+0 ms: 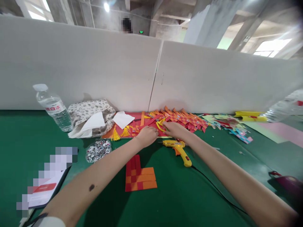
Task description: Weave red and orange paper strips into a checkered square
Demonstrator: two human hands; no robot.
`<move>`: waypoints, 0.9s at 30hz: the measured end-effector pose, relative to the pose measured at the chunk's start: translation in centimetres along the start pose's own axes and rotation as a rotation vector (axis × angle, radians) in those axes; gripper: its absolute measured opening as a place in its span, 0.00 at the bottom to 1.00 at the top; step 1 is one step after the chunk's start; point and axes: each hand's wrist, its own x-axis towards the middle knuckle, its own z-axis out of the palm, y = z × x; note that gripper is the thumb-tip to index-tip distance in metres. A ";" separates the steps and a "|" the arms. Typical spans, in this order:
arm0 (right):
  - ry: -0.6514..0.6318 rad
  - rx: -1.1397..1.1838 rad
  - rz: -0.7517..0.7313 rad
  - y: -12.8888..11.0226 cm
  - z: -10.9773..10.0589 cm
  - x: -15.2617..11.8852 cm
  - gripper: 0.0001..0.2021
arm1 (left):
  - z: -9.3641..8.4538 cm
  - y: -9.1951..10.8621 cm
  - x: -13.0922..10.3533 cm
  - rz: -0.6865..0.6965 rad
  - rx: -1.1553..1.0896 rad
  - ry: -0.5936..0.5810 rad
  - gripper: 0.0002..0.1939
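My left hand (148,137) reaches over the red paper strips (153,120) at the back of the table, fingers curled together; whatever lies in them is hidden. Beside it, my right hand (177,130) pinches at a yellow tassel (161,126), fingertips partly hidden. Orange-and-red woven paper fish (182,119) are heaped just behind that hand. Two more yellow tassels (115,135) lie to the left. A yellow glue gun (178,148) rests under my right wrist, nozzle pointing left. Nearer to me lies a partly woven red-and-orange paper piece (140,178), touched by neither hand.
On the left are a water bottle (55,108), a patterned cloth pouch (91,108) with white tissue, a dish of googly eyes (98,151) and a phone (50,179). Paper scraps (227,124) lie at right. The glue gun's black cord (217,188) runs under my right arm. A white partition (94,69) stands behind.
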 end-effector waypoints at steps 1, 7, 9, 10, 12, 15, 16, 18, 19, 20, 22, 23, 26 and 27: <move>0.003 -0.002 -0.008 -0.1 0.3 0.0 0.06 | 0.2 0.2 0.5 0.005 -0.001 -0.015 0.13; 0.064 0.018 -0.069 -0.6 1.6 -0.2 0.12 | 0.3 0.7 1.7 0.016 0.008 -0.099 0.12; 0.104 0.030 -0.059 -0.3 1.4 -0.3 0.12 | 0.0 0.8 1.6 0.012 0.012 -0.111 0.13; 0.127 0.038 -0.049 0.0 1.1 -0.4 0.13 | -0.2 0.8 1.5 0.005 0.014 -0.115 0.13; 0.179 0.060 -0.021 0.8 0.5 -0.5 0.13 | -0.4 0.8 1.4 -0.019 0.017 -0.121 0.14; 0.245 0.107 0.010 1.9 -0.4 -0.5 0.14 | -0.8 0.9 1.2 -0.055 0.020 -0.131 0.14; 0.259 0.123 0.013 2.2 -0.5 -0.5 0.13 | -0.9 1.0 1.2 -0.065 0.020 -0.133 0.15; 0.277 0.151 0.010 2.5 -0.6 -0.4 0.13 | -1.2 1.1 1.2 -0.080 0.018 -0.138 0.15; 0.285 0.162 0.008 2.6 -0.6 -0.4 0.12 | -1.3 1.2 1.3 -0.087 0.017 -0.139 0.16; 0.293 0.171 0.006 2.6 -0.5 -0.4 0.12 | -1.3 1.2 1.4 -0.094 0.015 -0.138 0.17; 0.309 0.185 0.007 2.6 -0.4 -0.4 0.12 | -1.4 1.3 1.5 -0.108 0.011 -0.136 0.18; 0.316 0.190 0.010 2.5 -0.3 -0.5 0.12 | -1.4 1.2 1.5 -0.115 0.009 -0.135 0.18; 0.333 0.201 0.024 2.3 0.0 -0.7 0.12 | -1.5 1.1 1.6 -0.139 0.004 -0.133 0.18; 0.335 0.204 0.027 2.2 0.0 -0.8 0.12 | -1.4 1.1 1.6 -0.144 0.003 -0.131 0.19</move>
